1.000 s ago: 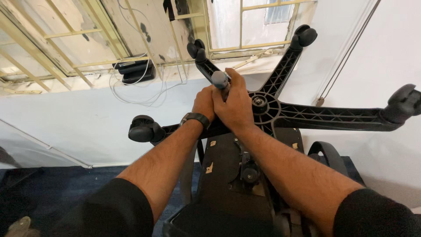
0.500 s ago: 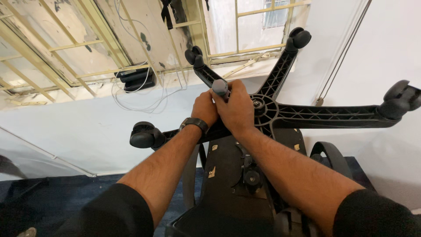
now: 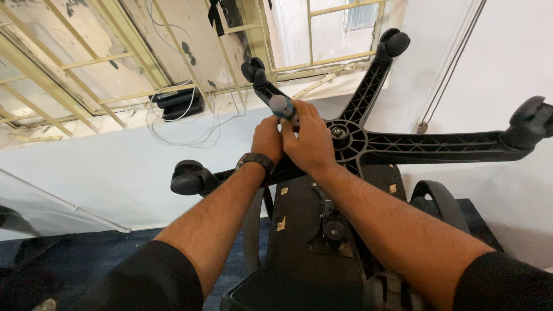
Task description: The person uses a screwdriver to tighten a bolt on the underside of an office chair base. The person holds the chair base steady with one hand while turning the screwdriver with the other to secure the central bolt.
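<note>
An office chair lies upturned in front of me, its black five-armed wheel base (image 3: 438,144) raised toward the window. My right hand (image 3: 311,141) is closed around a tool with a grey-blue handle (image 3: 281,106) held over the base just left of the hub (image 3: 340,133). My left hand (image 3: 266,139), with a black watch (image 3: 255,161) on the wrist, presses against the right hand and the tool. The tool's tip is hidden behind my fingers. The dark underside of the seat (image 3: 314,230) with its lever mechanism sits below my forearms.
Castors stand at the arm ends: left (image 3: 187,178), top (image 3: 253,70), upper right (image 3: 394,41) and far right (image 3: 533,118). A black box with white cables (image 3: 175,103) rests on the window sill. An armrest (image 3: 440,201) curves at right. Blue carpet (image 3: 86,253) covers the floor.
My view has tilted slightly, so the chair base and hands sit a little lower in the frame. Both hands stay clasped on the tool at the same spot.
</note>
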